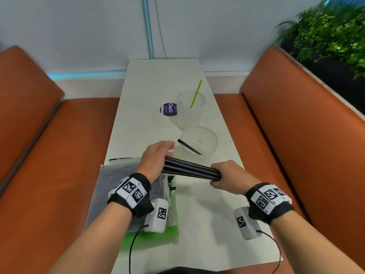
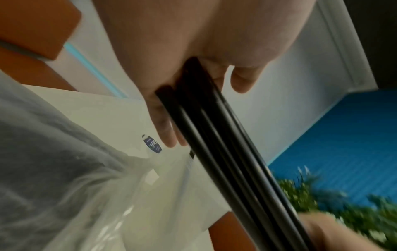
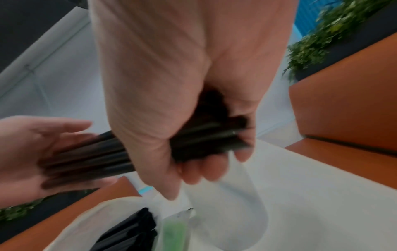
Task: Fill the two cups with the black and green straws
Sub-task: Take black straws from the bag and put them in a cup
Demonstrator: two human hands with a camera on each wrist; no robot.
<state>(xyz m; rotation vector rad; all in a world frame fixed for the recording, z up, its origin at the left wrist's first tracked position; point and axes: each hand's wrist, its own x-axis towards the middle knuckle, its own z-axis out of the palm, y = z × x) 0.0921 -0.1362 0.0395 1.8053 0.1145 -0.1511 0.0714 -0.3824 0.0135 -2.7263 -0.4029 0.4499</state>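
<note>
My right hand (image 1: 227,176) grips one end of a bundle of black straws (image 1: 190,169) above the white table (image 1: 209,218). My left hand (image 1: 157,155) lies flat, fingers straight, against the bundle's other end; the right wrist view shows the black straws (image 3: 96,152) resting on that open palm (image 3: 32,144). Two clear cups stand beyond the hands. The far cup (image 1: 190,113) holds one green straw (image 1: 196,93). The near cup (image 1: 203,139) holds one black straw (image 1: 188,147). In the left wrist view the bundle (image 2: 225,161) runs from my palm (image 2: 214,34) down to the right.
Under my left forearm lies a clear plastic bag of black straws (image 1: 118,184), with a bag of green straws (image 1: 154,236) beside it. A round purple sticker (image 1: 168,109) sits left of the far cup. Orange benches (image 1: 296,135) flank the narrow table; a plant (image 1: 331,36) stands far right.
</note>
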